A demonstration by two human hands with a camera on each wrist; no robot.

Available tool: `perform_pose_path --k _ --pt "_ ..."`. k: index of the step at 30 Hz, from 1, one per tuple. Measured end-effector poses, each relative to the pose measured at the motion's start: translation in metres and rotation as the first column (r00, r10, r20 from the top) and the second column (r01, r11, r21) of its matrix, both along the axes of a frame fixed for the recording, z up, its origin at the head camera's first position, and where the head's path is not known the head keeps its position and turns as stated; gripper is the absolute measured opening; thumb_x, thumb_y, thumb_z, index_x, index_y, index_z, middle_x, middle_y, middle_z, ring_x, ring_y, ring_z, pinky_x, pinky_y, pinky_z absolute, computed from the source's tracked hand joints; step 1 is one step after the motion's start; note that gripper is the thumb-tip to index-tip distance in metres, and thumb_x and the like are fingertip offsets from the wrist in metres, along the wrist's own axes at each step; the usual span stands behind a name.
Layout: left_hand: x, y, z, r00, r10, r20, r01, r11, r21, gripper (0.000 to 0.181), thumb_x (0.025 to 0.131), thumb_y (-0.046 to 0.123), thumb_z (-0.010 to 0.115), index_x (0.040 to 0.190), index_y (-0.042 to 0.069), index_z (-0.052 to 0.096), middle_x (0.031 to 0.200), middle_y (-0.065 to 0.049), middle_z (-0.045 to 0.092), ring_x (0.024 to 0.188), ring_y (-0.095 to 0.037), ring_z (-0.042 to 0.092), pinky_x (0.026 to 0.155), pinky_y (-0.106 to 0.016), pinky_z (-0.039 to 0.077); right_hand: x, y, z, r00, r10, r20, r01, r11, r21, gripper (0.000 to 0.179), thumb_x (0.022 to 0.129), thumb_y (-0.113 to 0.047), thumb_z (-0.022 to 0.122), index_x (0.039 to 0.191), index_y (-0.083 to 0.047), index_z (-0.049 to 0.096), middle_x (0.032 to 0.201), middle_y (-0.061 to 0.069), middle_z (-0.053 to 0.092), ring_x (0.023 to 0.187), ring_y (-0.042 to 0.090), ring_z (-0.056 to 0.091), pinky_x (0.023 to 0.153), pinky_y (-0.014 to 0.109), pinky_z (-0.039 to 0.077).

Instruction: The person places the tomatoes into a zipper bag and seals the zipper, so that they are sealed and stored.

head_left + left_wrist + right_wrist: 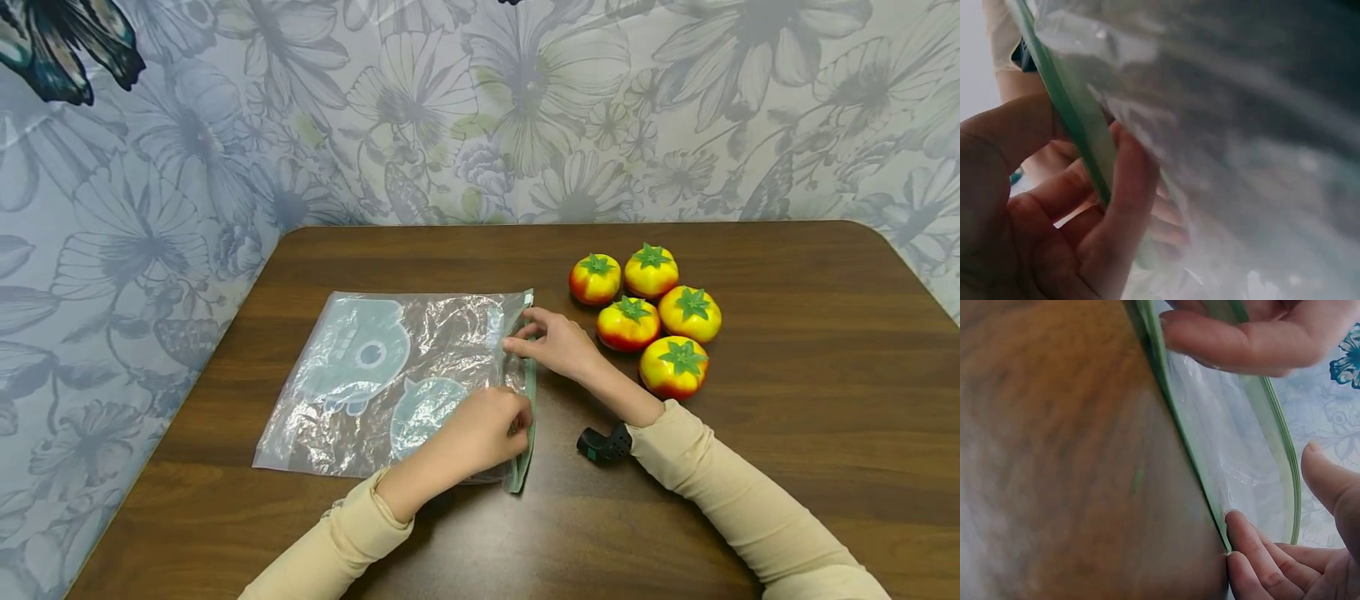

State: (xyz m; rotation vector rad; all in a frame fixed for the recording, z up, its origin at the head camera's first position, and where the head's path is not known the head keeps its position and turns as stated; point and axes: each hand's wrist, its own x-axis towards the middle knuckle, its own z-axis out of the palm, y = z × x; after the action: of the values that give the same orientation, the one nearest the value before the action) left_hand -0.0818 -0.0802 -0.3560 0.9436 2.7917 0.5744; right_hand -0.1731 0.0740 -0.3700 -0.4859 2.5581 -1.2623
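Observation:
A clear zip bag point(450, 333) with a green zip edge and pale blue-green printed animal shapes lies flat on the wooden table. At the near end of its zip edge my left hand point(487, 425) grips the plastic. The left wrist view has those fingers curled about the green strip point(1066, 119). Farther along the edge, my right hand point(551, 342) rests at the mouth, thumb apart from the fingers. In the right wrist view the two green lips point(1291, 469) stand parted, and the right fingertips point(1241, 540) touch the lower lip while the thumb stays off the upper one.
Several yellow-red tomato-like fruits point(648, 312) with green star-shaped leaves cluster just right of the right hand. A black wrist device point(603, 444) sits by the right cuff. Behind the table point(810, 333) hangs a flower-patterned backdrop point(525, 108).

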Motion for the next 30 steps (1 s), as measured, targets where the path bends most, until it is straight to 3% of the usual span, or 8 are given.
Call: perform_pose_path --k 8,11,14,18,21,24,27,30 --pt "-0.001 -0.013 0.0 0.992 -0.019 0.128 0.004 0.994 0.109 0.029 0.077 0.008 0.076 0.105 0.004 0.068 0.083 0.001 0.064 0.076 -0.011 0.058 0.069 -0.025 0.048 -0.001 0.001 -0.002 1.0 0.0 -0.015 0.001 1.0 0.013 0.063 0.086 -0.034 0.068 0.131 0.004 0.047 0.102 0.009 0.067 0.095 0.026 0.061 0.077 0.04 0.048" --pt "0.0 -0.016 0.002 0.991 -0.008 0.135 -0.007 0.994 0.105 0.043 0.076 0.01 0.078 0.116 0.002 0.064 0.102 -0.006 0.065 0.094 -0.019 0.06 0.083 -0.031 0.047 -0.001 0.002 -0.003 1.0 0.006 -0.009 -0.006 1.0 0.011 0.063 0.086 -0.034 0.068 0.131 0.005 0.047 0.103 0.01 0.067 0.094 0.025 0.061 0.078 0.04 0.048" --pt "0.001 -0.019 0.003 0.989 0.014 0.144 -0.029 0.995 0.099 0.055 0.077 0.011 0.077 0.126 -0.002 0.056 0.126 -0.014 0.055 0.115 -0.027 0.051 0.096 -0.038 0.04 0.0 0.003 -0.003 1.0 0.024 0.007 -0.023 1.0 -0.01 0.063 0.087 -0.032 0.068 0.133 0.005 0.045 0.105 0.011 0.066 0.091 0.024 0.063 0.08 0.041 0.049" --pt "0.002 -0.024 0.002 0.978 0.039 0.207 -0.076 0.982 0.176 0.067 0.078 0.01 0.076 0.136 -0.003 0.045 0.139 -0.015 0.043 0.082 -0.017 0.063 0.08 -0.031 0.049 0.004 0.008 -0.004 0.996 0.068 0.055 -0.063 0.994 -0.091 0.063 0.088 -0.025 0.067 0.137 0.005 0.039 0.11 0.014 0.064 0.094 0.026 0.063 0.082 0.04 0.049" --pt "0.003 -0.029 0.002 0.965 0.06 0.257 -0.131 0.954 0.268 0.071 0.078 0.007 0.075 0.139 -0.003 0.04 0.143 -0.015 0.037 0.053 -0.007 0.052 0.057 -0.025 0.049 0.008 0.013 -0.006 0.991 0.105 0.077 -0.091 0.981 -0.172 0.06 0.089 -0.018 0.066 0.138 0.005 0.038 0.112 0.016 0.063 0.101 0.028 0.061 0.085 0.039 0.048" --pt "0.004 -0.031 0.003 0.958 0.084 0.275 -0.177 0.926 0.333 0.073 0.077 0.003 0.074 0.141 -0.003 0.038 0.144 -0.015 0.035 0.052 -0.005 0.05 0.05 -0.024 0.047 0.013 0.016 -0.007 0.988 0.146 0.052 -0.131 0.966 -0.222 0.052 0.089 -0.01 0.065 0.134 0.006 0.043 0.114 0.018 0.062 0.104 0.028 0.059 0.086 0.038 0.048" --pt "0.006 -0.032 0.005 0.955 0.109 0.276 -0.209 0.907 0.367 0.076 0.076 0.001 0.074 0.141 -0.004 0.035 0.146 -0.015 0.031 0.054 -0.006 0.05 0.049 -0.024 0.047 0.021 0.018 -0.005 0.981 0.19 -0.046 -0.194 0.97 -0.144 0.047 0.087 -0.008 0.068 0.128 0.006 0.051 0.116 0.018 0.061 0.106 0.027 0.059 0.088 0.038 0.047" --pt "0.008 -0.031 0.007 0.951 0.13 0.282 -0.234 0.895 0.379 0.08 0.075 0.0 0.076 0.142 -0.006 0.032 0.149 -0.015 0.025 0.057 -0.006 0.052 0.05 -0.024 0.048 0.03 0.018 -0.002 0.959 0.235 -0.161 -0.234 0.972 0.025 0.048 0.081 -0.011 0.074 0.124 0.003 0.057 0.119 0.016 0.06 0.11 0.027 0.056 0.092 0.04 0.044"
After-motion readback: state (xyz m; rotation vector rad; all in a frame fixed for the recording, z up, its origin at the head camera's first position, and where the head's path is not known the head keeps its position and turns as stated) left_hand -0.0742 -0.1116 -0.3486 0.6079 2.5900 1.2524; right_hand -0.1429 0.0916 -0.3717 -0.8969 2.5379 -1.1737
